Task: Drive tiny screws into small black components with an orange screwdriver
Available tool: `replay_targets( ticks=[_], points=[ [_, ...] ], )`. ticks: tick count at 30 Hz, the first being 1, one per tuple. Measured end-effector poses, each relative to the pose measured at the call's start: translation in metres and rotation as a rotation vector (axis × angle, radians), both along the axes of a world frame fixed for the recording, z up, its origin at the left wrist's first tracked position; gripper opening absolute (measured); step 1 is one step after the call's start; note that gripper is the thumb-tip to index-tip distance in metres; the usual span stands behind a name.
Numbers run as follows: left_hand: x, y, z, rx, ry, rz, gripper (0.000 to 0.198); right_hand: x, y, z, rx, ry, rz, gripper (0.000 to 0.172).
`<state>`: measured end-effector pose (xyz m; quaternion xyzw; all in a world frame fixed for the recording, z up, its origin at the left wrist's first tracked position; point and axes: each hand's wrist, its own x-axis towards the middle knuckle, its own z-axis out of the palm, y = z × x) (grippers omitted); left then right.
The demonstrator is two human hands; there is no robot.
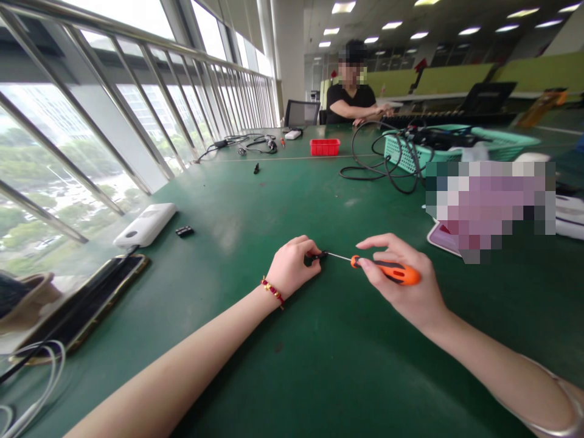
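Note:
My left hand [292, 266] rests on the green table [319, 353], its fingers pinched round a small black part [316, 258]. A red bead bracelet [272, 291] circles that wrist. My right hand [401, 280] grips an orange-handled screwdriver [392, 272]. Its thin metal shaft points left and the tip meets the small black part.
A white power bank [146, 224], a small black piece [184, 231] and a phone [86, 304] with cables lie at left. A red tray [325, 147], black cables [387, 164] and a teal basket [502, 143] stand farther back. A person in black sits at the far end.

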<state>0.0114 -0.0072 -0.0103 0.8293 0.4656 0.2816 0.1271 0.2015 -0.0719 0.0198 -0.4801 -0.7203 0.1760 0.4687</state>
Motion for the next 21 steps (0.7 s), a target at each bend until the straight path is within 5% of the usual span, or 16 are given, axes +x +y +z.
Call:
replay_targets(
  ticks=[3,9,16,21],
  points=[
    [0.0,0.0004,-0.0002,0.008,0.001,0.003,0.009,0.0005,0.0016,-0.0003,0.025,0.007,0.004,0.015],
    [0.0001,0.0002,-0.0012,0.01,0.0,0.003,0.008,-0.0012,0.0082,-0.0048,0.203,0.145,-0.059,0.055],
    [0.0001,0.0012,-0.0013,0.003,-0.008,-0.004,0.008,-0.0012,-0.0002,0.0004,-0.03,-0.009,0.004,0.013],
    [-0.0002,0.0017,-0.0021,0.001,-0.015,-0.004,0.008,-0.0017,0.0027,-0.0025,0.072,0.025,-0.03,0.029]
  ],
)
